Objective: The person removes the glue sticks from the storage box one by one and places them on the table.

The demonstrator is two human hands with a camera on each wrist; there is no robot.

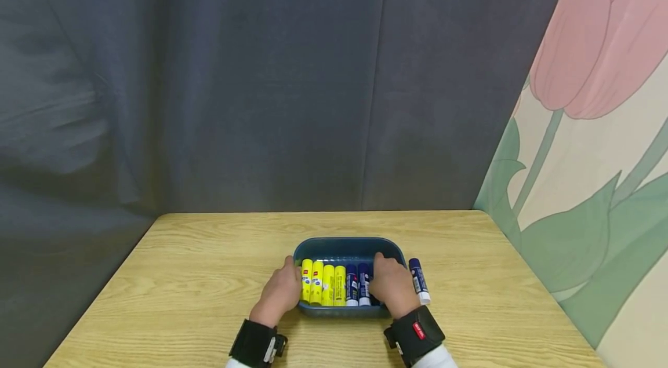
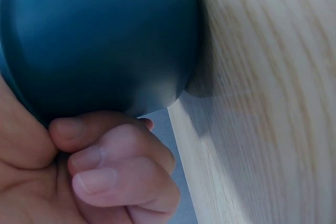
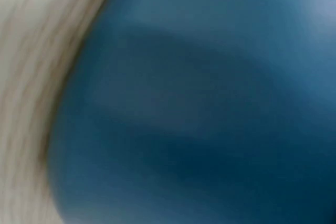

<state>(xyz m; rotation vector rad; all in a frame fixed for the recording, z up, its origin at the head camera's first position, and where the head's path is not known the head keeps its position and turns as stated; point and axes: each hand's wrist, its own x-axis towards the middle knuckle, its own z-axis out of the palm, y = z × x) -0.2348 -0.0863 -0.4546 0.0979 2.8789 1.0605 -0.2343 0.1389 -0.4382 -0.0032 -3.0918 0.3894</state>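
On a wood-grain table (image 1: 209, 281), the left hand (image 1: 284, 288) was seen at left, its fingers curled around the end wall of a dark-blue plastic bin (image 1: 341, 312). The bin, set between both hands, was judged light, stiff and slightly slick, best held by its end rims. Inside, yellow glue sticks (image 1: 327, 285) were lined up left of navy glue sticks (image 1: 352, 287). The right end was covered by the right hand (image 1: 392, 285); whether anything was pinched could not be told. Beyond it, a loose glue stick (image 1: 419, 281) was laid
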